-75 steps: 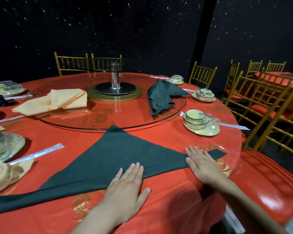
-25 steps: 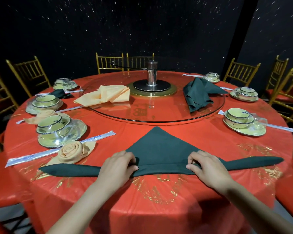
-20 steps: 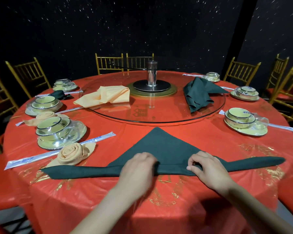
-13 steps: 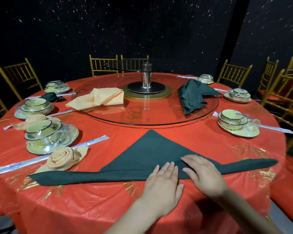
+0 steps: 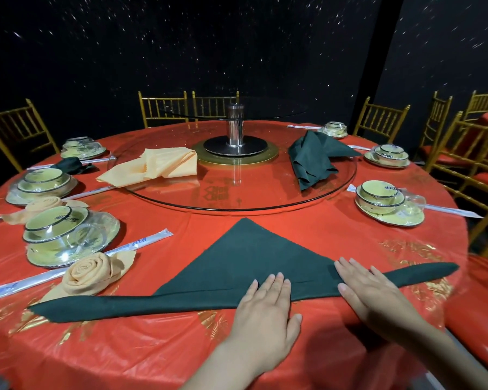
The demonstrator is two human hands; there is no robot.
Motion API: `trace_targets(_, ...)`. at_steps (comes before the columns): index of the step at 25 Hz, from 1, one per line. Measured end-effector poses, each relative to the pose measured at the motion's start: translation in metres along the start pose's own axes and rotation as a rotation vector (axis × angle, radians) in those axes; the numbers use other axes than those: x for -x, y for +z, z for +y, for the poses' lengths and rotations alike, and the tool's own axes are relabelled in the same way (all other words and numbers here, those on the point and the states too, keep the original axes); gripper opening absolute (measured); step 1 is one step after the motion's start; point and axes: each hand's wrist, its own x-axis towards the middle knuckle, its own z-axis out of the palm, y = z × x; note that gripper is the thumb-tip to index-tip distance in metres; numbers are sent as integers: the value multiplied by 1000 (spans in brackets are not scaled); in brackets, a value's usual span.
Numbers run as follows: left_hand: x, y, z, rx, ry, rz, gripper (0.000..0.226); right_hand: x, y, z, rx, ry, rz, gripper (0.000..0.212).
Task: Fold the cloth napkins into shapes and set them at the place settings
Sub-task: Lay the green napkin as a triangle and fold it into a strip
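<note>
Nearest, pressing left hand (image 5: 265,313) and right hand (image 5: 375,296) flat, fingers straight and gripping nothing, side by side on the rolled near edge of the green napkin (image 5: 245,257). Showing that napkin spread as a triangle on the red table (image 5: 124,347), tip pointing away, rolled band tapering out to both sides. Probably calling for even palm pressure and a tight, straight roll, working outward so the tails are not slackening. Showing, just beside the left tail, a finished peach rose (image 5: 90,273); farther off, on the glass turntable (image 5: 237,192), spare peach cloth (image 5: 158,164) and spare green cloth (image 5: 313,161).
</note>
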Motion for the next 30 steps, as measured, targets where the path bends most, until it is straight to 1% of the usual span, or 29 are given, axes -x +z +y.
trace_targets(2, 0, 0, 1, -10, -32, -10, 63, 1, 0, 6, 3, 53, -12, 71)
trace_targets(3, 0, 0, 1, -22, -46, -8, 69, 2, 0, 9, -10, 85, -21, 61)
trace_targets(4, 0, 0, 1, -31, -49, 3, 73, 3, 1, 12, -19, 105, -26, 57)
trace_targets(6, 1, -1, 0, -41, -41, -15, 74, 4, 2, 18, -23, 136, -40, 58)
trace_targets(10, 3, -3, -2, 6, 17, -54, 64, 2, 7, 28, -34, 159, -48, 62)
trace_targets(11, 2, -7, -1, 8, 38, -35, 70, 2, 9, 30, -40, 174, -35, 65)
trace_targets(12, 0, -5, -2, -2, 56, 41, 79, 2, 10, 32, -48, 193, -19, 68)
trace_targets(13, 0, -2, -4, -25, 82, 62, 84, 4, 11, 36, -54, 214, -9, 67)
trace_targets(15, -1, 1, -8, -62, 101, 122, 83, 8, 10, 41, -78, 249, 0, 62)
trace_targets(16, -1, -2, -9, -52, 60, 49, 79, 11, 9, 44, -89, 273, 11, 60)
trace_targets(17, 2, -3, -8, -21, 30, -62, 77, 12, 8, 45, -96, 299, 29, 59)
trace_targets(19, 0, 0, -6, -43, 33, -103, 75, 15, 7, 48, -79, 329, 59, 57)
trace_targets(21, -1, -1, -7, -37, 46, -116, 73, 17, 7, 50, -66, 332, 63, 57)
trace_targets(24, -2, 1, -7, -88, 66, -27, 70, 19, 10, 55, -81, 421, 91, 61)
trace_targets(26, -3, 1, -8, -82, 67, 3, 70, 20, 11, 61, -83, 473, 93, 64)
trace_targets(30, -4, 0, -8, -92, 67, -37, 69, 22, 10, 64, -128, 550, 60, 67)
